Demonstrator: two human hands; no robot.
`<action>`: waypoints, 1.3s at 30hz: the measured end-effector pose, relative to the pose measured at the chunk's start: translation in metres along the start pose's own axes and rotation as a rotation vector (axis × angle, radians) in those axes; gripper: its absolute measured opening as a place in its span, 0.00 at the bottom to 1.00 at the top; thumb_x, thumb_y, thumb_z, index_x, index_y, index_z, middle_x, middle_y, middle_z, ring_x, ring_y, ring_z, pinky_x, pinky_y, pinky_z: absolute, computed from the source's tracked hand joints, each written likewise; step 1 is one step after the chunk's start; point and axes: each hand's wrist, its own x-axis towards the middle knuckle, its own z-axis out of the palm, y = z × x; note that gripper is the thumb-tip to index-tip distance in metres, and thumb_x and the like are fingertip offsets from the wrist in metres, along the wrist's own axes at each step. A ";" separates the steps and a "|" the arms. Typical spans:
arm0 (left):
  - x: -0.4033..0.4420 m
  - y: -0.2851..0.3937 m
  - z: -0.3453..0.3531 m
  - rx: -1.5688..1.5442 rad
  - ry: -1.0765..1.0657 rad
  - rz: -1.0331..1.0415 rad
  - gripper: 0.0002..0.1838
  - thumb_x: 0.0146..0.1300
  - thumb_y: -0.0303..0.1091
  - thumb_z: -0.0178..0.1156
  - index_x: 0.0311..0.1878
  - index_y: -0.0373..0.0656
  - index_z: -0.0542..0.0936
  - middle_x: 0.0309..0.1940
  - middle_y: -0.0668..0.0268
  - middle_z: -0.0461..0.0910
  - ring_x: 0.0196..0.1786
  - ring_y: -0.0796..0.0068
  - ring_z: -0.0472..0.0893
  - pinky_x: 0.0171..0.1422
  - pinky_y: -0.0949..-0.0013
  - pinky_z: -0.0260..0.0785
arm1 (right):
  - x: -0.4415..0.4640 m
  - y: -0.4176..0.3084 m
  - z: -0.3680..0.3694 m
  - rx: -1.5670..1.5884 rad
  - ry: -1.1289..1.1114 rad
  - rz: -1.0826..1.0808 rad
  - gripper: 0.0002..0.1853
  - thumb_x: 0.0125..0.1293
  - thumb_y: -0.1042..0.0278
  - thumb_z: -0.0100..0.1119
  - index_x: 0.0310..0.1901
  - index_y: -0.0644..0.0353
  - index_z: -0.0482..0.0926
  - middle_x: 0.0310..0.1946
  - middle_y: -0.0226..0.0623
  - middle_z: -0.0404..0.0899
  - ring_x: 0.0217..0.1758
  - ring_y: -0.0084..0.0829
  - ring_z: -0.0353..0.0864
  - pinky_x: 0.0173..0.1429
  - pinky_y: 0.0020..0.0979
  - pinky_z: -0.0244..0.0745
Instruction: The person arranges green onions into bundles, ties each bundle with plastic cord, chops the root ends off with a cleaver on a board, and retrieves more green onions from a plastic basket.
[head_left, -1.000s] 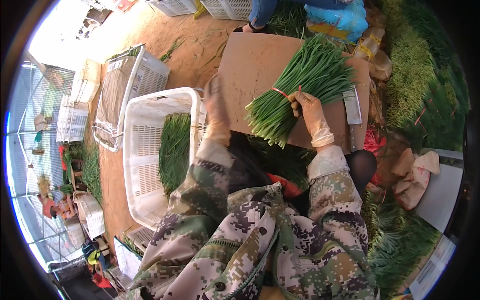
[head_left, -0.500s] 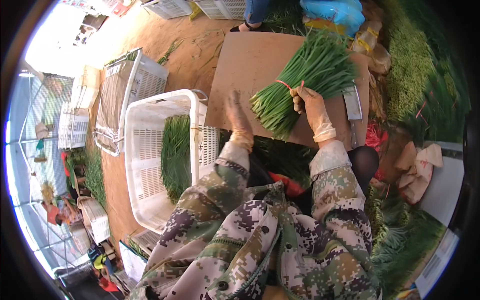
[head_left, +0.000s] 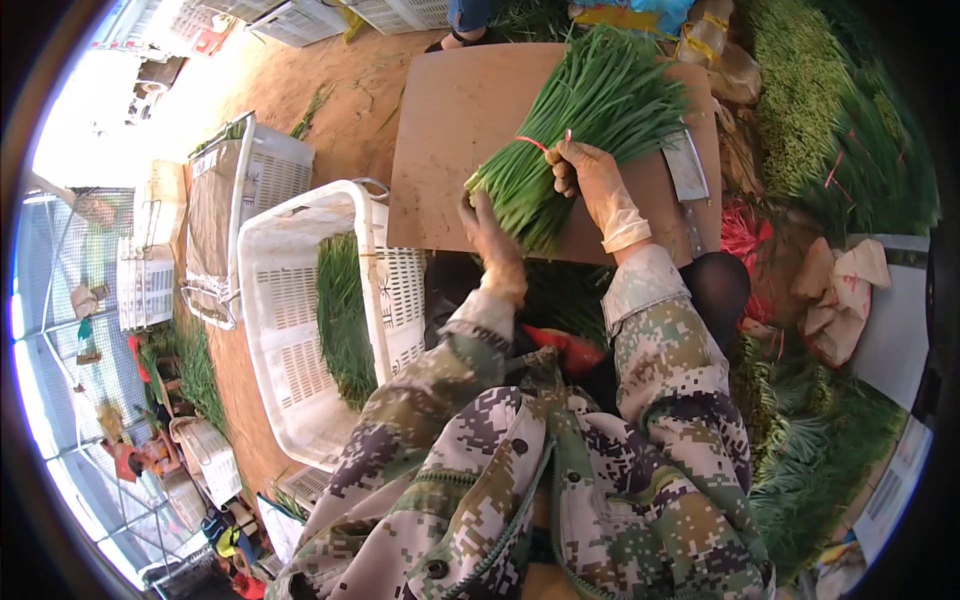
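Note:
A bundle of long green garlic chives (head_left: 600,110) lies across a brown board (head_left: 450,110), with a red tie (head_left: 530,142) around its stems. My right hand (head_left: 590,185) is closed at the near side of the bundle, pinching the end of the red tie. At the cut stem ends, my left hand (head_left: 492,245) has its fingers extended and rests against them. Both hands appear to wear thin, soiled gloves. To the right of the bundle a cleaver (head_left: 685,165) lies on the board, partly covered by the leaves.
A white plastic crate (head_left: 290,330) holding more chives (head_left: 345,310) stands to the left of the board. Another crate (head_left: 275,165) is farther left. Red strips (head_left: 742,240) and heaps of greens (head_left: 830,480) are on the right. A person's foot (head_left: 462,38) shows behind the board.
My left hand has moved from above the board to the stem ends of the bundle. My right hand keeps its hold on the tie. The whole view has shifted slightly.

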 end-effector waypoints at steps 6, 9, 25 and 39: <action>0.025 0.006 0.023 -0.187 0.043 -0.068 0.35 0.69 0.61 0.57 0.63 0.37 0.68 0.57 0.57 0.72 0.60 0.67 0.71 0.68 0.64 0.63 | 0.003 -0.004 0.003 0.008 0.020 -0.003 0.16 0.72 0.57 0.59 0.34 0.61 0.84 0.22 0.26 0.78 0.21 0.21 0.75 0.26 0.23 0.66; 0.028 0.009 0.016 -0.179 0.000 -0.109 0.36 0.69 0.61 0.57 0.64 0.37 0.67 0.58 0.57 0.71 0.61 0.66 0.71 0.68 0.64 0.63 | 0.005 -0.003 0.001 0.025 0.009 -0.010 0.16 0.72 0.56 0.59 0.35 0.61 0.84 0.22 0.26 0.78 0.21 0.21 0.75 0.27 0.23 0.65; 0.032 0.005 0.032 -0.100 0.014 -0.060 0.42 0.69 0.60 0.57 0.71 0.33 0.61 0.69 0.52 0.64 0.70 0.61 0.64 0.76 0.60 0.53 | 0.011 -0.005 -0.005 0.011 0.083 -0.062 0.17 0.73 0.57 0.58 0.35 0.62 0.84 0.21 0.29 0.79 0.19 0.22 0.76 0.24 0.23 0.68; -0.031 0.084 0.043 1.258 -0.551 0.979 0.42 0.49 0.48 0.72 0.65 0.37 0.69 0.66 0.45 0.65 0.68 0.43 0.65 0.69 0.48 0.62 | 0.017 -0.014 -0.007 -0.017 0.062 0.052 0.15 0.71 0.60 0.57 0.34 0.63 0.84 0.21 0.30 0.80 0.19 0.24 0.78 0.24 0.25 0.69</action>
